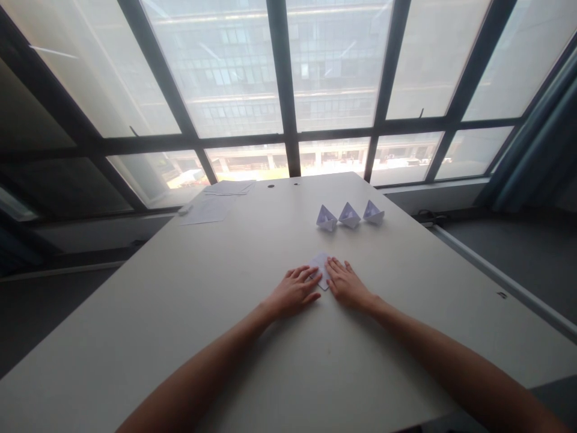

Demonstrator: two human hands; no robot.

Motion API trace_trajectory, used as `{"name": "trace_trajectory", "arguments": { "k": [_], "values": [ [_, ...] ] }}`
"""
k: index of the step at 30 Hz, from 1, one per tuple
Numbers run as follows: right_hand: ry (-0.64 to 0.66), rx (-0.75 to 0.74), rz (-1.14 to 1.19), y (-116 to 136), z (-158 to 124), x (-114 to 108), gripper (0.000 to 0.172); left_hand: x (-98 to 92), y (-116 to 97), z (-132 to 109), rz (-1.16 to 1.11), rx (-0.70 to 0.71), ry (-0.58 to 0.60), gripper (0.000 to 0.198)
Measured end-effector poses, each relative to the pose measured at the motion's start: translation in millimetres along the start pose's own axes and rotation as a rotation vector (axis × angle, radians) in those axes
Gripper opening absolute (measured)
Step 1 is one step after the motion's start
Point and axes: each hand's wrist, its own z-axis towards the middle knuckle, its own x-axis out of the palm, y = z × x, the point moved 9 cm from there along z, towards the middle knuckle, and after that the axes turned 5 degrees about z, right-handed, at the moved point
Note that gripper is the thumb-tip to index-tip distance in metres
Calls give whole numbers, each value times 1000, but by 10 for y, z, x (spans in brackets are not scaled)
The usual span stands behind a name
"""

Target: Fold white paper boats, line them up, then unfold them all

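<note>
A small folded piece of white paper [323, 278] lies flat on the white table, partly covered by my fingers. My left hand [297, 290] rests on its left side with the fingers spread. On the right side, my right hand [346, 282] lies flat, its fingertips pressing the paper's edge. Beyond my hands stand three folded paper boats in a row: a left one [327, 219], a middle one [349, 216] and a right one [373, 213].
Several white paper sheets [205, 210] lie at the table's far left, with a small pale object [184, 210] beside them. The white table [148, 313] reaches toward large windows. A dark mark [502, 294] is near its right edge. A blue curtain [527, 138] hangs at the right.
</note>
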Motion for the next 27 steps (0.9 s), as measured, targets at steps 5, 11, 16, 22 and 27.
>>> {"name": "trace_trajectory", "arguments": {
  "k": [5, 11, 16, 22, 27],
  "values": [
    [24, 50, 6, -26, -7, -12, 72, 17, 33, 14, 0, -25, -4, 54],
    [36, 49, 46, -28, 6, -24, 65, -41, 41, 6, -34, -40, -32, 52],
    [19, 64, 69, -71, 28, -15, 59, -80, 18, 3, -47, -28, -28, 45],
    [-55, 87, 81, -155, 58, -35, 55, -89, 37, 15, -57, -40, -38, 42],
    [-114, 106, 66, -187, 57, -64, 64, -104, 39, 19, -37, -40, -49, 41]
  ]
}}
